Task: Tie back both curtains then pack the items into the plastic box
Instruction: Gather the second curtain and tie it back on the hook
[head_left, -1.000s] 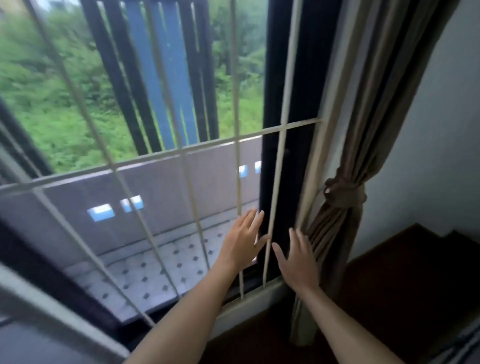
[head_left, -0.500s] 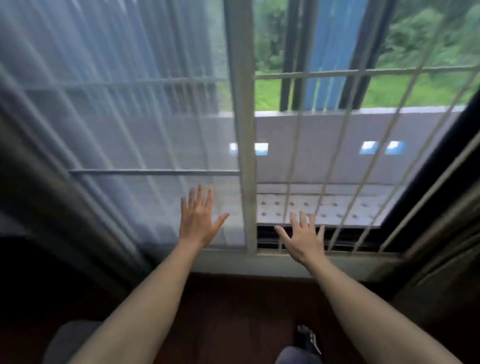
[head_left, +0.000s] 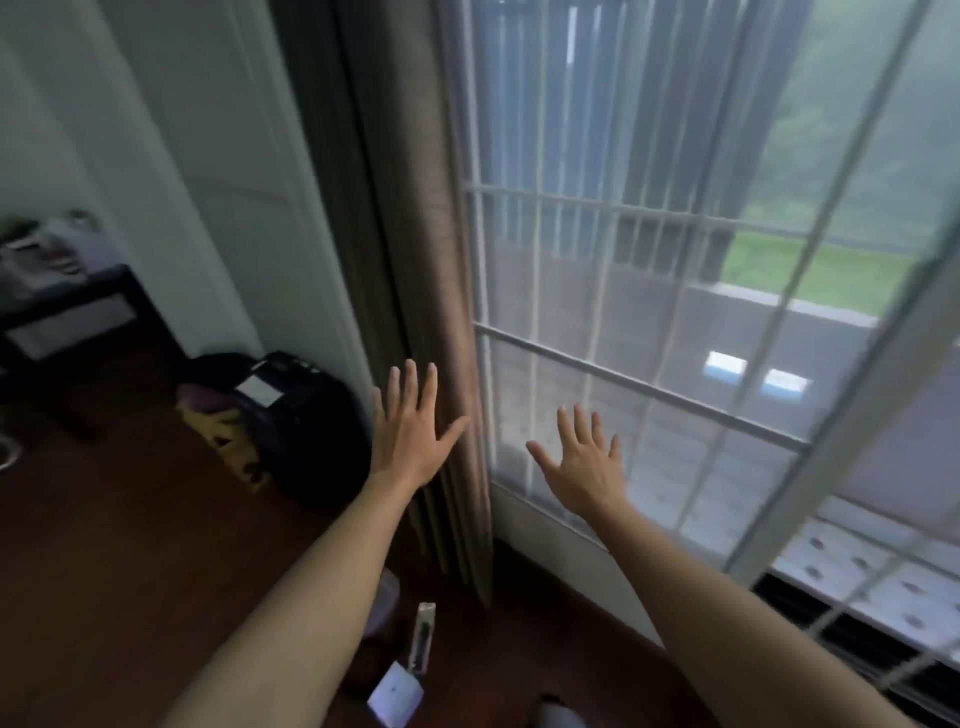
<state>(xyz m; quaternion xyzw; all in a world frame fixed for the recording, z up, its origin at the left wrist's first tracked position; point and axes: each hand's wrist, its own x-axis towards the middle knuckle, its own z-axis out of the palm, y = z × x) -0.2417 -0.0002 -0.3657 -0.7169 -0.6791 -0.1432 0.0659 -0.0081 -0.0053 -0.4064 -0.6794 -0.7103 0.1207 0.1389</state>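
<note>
Both hands spread, empty: left hand (head_left: 410, 431), right hand (head_left: 582, 462). Long brown fabric curtain (head_left: 436, 291), frame centre, hangs loose; gather full width before tying.

View swung left from tied right-hand curtain, across window middle, to untied brown curtain (head_left: 415, 270) hanging loose at left edge. Left hand (head_left: 410, 431) moved from window grille to front of this curtain; right hand (head_left: 584, 465) followed, both spread flat and empty.
</note>
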